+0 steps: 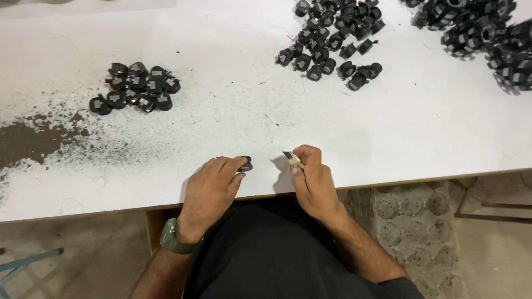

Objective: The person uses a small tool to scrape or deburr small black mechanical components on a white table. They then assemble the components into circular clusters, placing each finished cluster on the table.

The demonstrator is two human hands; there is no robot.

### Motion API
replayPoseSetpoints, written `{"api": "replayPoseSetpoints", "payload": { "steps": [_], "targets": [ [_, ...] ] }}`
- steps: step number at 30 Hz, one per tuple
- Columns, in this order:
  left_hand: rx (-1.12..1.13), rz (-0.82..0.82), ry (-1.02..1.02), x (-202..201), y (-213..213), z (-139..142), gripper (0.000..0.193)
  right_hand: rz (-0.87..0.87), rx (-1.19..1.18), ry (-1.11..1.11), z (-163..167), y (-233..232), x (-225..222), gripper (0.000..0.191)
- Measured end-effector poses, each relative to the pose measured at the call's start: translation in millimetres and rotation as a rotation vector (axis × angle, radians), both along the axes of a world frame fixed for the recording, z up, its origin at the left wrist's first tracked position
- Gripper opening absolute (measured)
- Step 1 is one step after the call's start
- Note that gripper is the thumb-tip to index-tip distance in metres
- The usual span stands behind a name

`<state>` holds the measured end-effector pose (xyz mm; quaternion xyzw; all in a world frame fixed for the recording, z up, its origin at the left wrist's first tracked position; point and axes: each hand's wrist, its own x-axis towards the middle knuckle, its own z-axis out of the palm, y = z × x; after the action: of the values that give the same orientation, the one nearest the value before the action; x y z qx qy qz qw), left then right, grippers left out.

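A small black plastic part (245, 164) is pinched at the fingertips of the left hand (210, 188), which is laid palm down on the white table (421, 127) close to its near edge; the part rests on the tabletop just beyond the index finger and thumb. A dark green wristwatch (173, 240) is worn on the left wrist. A small blade tool with a pale handle (292, 159) is gripped between the thumb and curled fingers of the right hand (313, 180), with the dark blade tip pointed left toward the black part; the tip and the part are seen near each other but apart. The right hand is also set at the table's near edge, just right of the left hand. A small cluster of similar black parts with grey inserts (136, 87) is laid out at the far left of the table, well apart from the hands. A larger heap of black parts (332, 39) is spread at the far centre, and another dense heap (487, 33) is found at the far right corner. Dark powdery debris (39, 138) is scattered over the left part of the tabletop, thickest at the left edge. A dark garment is seen below the table edge between the forearms.
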<state>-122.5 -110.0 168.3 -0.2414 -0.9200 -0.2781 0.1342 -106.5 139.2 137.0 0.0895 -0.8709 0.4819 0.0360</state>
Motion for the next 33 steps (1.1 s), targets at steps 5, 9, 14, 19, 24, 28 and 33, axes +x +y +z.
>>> {"api": "replayPoseSetpoints", "payload": {
  "steps": [5, 9, 14, 19, 24, 28, 33],
  "targets": [
    [0.039, -0.029, 0.095, 6.8, 12.0, 0.6, 0.023, -0.035, 0.205, 0.382, 1.7, -3.2, 0.7, 0.025],
    [0.039, -0.034, 0.134, 5.6, 9.3, -5.8, 0.017, -0.011, 0.121, 0.218, 11.7, -8.0, -6.5, 0.028],
    [0.016, -0.047, 0.14, 4.1, 4.4, -8.6, 0.015, 0.153, 0.399, 0.41, 27.5, -21.9, -7.6, 0.033],
    [0.006, -0.086, 0.175, 7.3, 0.8, -6.6, 0.015, 0.159, 0.366, 0.409, 25.7, -44.1, -11.1, 0.041],
    [-0.001, -0.023, 0.139, 17.6, -6.6, -2.6, 0.014, 0.102, 0.433, 0.36, 21.8, -54.1, -8.0, 0.036],
    [0.035, 0.025, 0.088, 29.9, -10.2, -0.3, 0.021, 0.094, 0.366, 0.416, 24.7, -45.5, 7.6, 0.035],
    [0.055, 0.066, 0.115, 36.3, -3.4, -2.6, 0.026, 0.06, 0.28, 0.487, 26.6, -29.3, 22.4, 0.032]
  ]
}}
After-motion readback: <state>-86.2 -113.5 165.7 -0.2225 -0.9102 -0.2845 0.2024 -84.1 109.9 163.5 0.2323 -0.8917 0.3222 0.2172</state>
